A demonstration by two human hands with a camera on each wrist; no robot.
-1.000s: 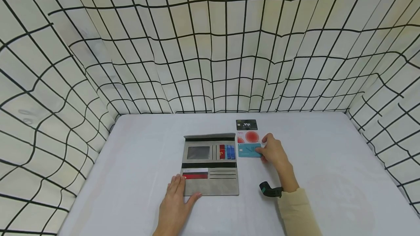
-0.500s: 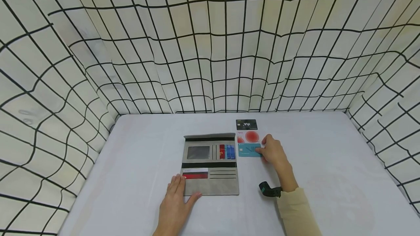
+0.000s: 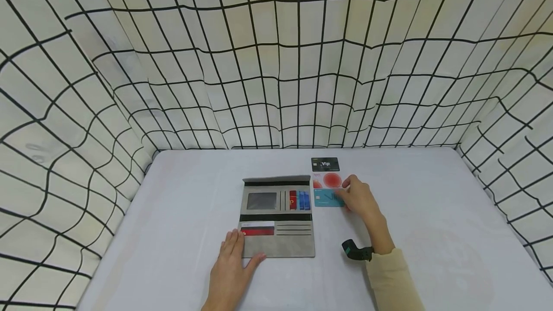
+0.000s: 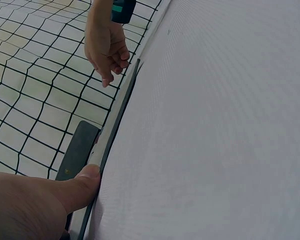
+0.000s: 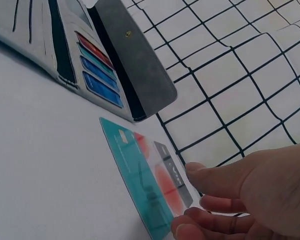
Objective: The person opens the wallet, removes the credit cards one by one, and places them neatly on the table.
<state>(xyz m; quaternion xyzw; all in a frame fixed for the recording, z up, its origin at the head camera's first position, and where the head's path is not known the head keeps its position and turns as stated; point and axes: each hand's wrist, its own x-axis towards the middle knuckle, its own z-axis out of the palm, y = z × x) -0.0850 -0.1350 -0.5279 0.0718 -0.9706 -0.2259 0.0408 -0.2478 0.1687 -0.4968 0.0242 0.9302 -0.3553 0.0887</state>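
Note:
An open grey wallet (image 3: 294, 248) lies on the white table, with red and blue cards in its upper slots and a red card (image 3: 259, 231) in a lower-left slot. My left hand (image 3: 229, 268) rests at its lower-left corner, fingers straight along the left side and thumb (image 4: 87, 175) on the near edge. Right of the wallet, a teal card (image 3: 326, 197), a red-and-white card (image 3: 324, 180) and a black VIP card (image 3: 325, 164) form a column. My right hand (image 3: 360, 198) touches the teal card's right end; thumb and fingers are spread apart in the right wrist view.
The white-covered table (image 3: 173, 215) is enclosed at the back and sides by white walls with a black grid (image 3: 276, 61). A dark camera strap (image 3: 356, 250) sits on the right wrist, above a beige sleeve (image 3: 390, 277).
One digit of my right hand has slid slightly left over the teal card. My left hand, the wallet and the other cards have stayed in place.

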